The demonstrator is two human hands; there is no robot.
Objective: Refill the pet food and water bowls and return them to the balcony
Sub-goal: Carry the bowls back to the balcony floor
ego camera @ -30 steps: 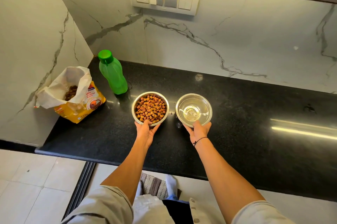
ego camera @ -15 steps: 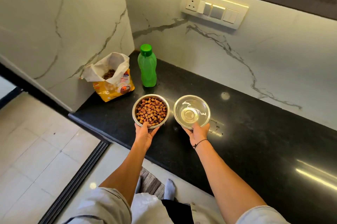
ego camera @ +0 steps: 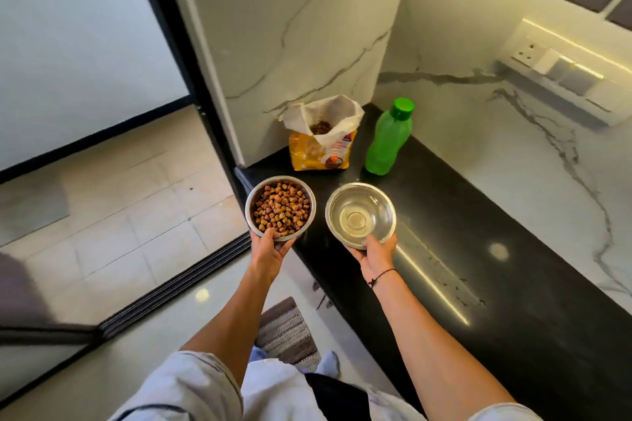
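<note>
Black worktop [ego camera: 513, 283] now runs off lower right, as the view has swung left toward the sliding door. Left hand [ego camera: 270, 251] grips the food bowl [ego camera: 280, 207], now past the edge; right hand [ego camera: 376, 254] grips the water bowl [ego camera: 360, 214]. Both look refilled, so carrying out is likely next.

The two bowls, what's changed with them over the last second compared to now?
Both bowls have come toward the counter's left end: the food bowl in the left hand now hangs partly past the black counter edge, and the water bowl in the right hand sits nearer that edge. The view has swung left toward the glass door. Both grips, the kibble bag and the green bottle are unchanged.
</note>
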